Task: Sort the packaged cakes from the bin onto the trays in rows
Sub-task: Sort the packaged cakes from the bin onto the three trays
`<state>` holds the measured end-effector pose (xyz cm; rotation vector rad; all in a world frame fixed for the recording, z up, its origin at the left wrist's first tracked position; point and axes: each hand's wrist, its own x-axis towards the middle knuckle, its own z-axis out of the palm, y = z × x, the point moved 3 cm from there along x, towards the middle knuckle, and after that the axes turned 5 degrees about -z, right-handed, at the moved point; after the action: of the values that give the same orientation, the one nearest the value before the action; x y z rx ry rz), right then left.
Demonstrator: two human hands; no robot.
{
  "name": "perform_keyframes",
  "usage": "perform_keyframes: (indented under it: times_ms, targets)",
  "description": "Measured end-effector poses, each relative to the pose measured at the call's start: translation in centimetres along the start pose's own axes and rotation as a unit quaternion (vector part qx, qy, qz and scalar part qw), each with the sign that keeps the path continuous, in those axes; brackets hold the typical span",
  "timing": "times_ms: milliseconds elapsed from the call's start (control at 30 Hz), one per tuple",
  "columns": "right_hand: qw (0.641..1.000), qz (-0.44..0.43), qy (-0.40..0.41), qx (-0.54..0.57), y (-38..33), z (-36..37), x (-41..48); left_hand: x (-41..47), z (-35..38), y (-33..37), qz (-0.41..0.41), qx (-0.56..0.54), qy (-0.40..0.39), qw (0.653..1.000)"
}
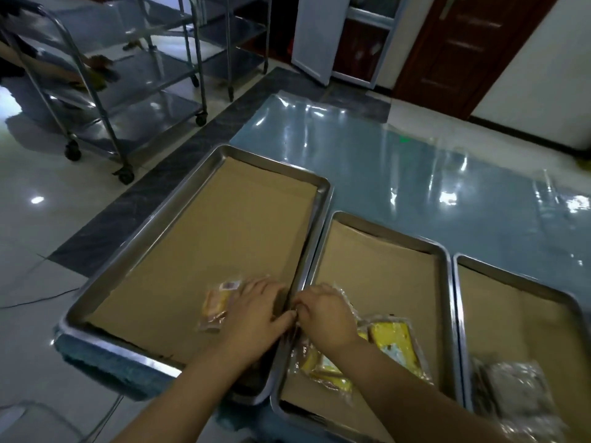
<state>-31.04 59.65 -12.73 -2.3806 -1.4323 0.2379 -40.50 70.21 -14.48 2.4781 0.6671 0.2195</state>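
Note:
Three steel trays lined with brown paper lie side by side: a left tray [150, 231], a middle tray [444, 266] and a right tray [460, 282]. My left hand [256, 314] rests on a yellow packaged cake [216, 303] near the left tray's front right corner. My right hand [326, 314] pinches a clear wrapper [343, 294] at the middle tray's left rim. More yellow packaged cakes [395, 342] lie in the middle tray by my right forearm. Dark packaged cakes [515, 388] sit at the right tray's front.
A blue plastic sheet [399, 174] covers the floor behind the trays. Steel wheeled carts [105, 100] stand at the back left, where another person's arm reaches onto a shelf. A white cabinet door [315, 36] and a brown door [460, 46] are at the back.

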Motion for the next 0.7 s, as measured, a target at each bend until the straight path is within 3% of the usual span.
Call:
perform_keyframes:
  times_ms: [267,367,700]
  targets:
    - [0.991,0.067,0.118,-0.001,8.0,-9.0,-10.5,-0.3,3.8,14.5,0.121,-0.032,-0.009,0.992]
    - [0.975,0.102,0.198,-0.016,12.0,-13.7,-16.6,-1.2,6.5,22.2,0.173,-0.021,-0.018,0.984]
    - [0.924,0.186,0.309,-0.125,25.5,-28.5,-39.7,-7.4,15.1,48.9,0.279,-0.143,-0.03,0.949]
